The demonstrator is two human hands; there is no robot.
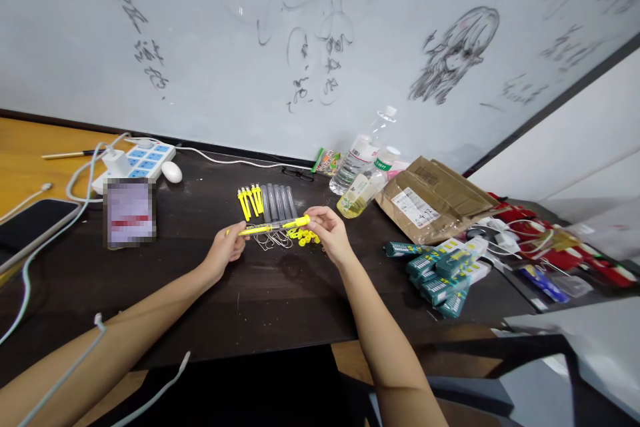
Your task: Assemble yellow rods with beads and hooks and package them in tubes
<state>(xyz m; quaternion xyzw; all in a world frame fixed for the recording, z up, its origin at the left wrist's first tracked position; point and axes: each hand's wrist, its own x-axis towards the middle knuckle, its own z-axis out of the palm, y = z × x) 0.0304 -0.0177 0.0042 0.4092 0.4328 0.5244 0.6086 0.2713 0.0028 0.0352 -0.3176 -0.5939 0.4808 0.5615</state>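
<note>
dark table (260,310), two hands (225,253) holding two yellow parts (299,221), two bottles (361,193)

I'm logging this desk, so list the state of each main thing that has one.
Left hand, gripping the yellow rod
Right hand, pinching the yellow piece
Clear tubes, lying side by side
Yellow pins, in a row
Large bottle, capped
Green-labelled bottle, capped, partly filled
Power strip, white plug inserted
Whiteboard, written on
Teal boxes, piled
Phone, screen dark
</note>
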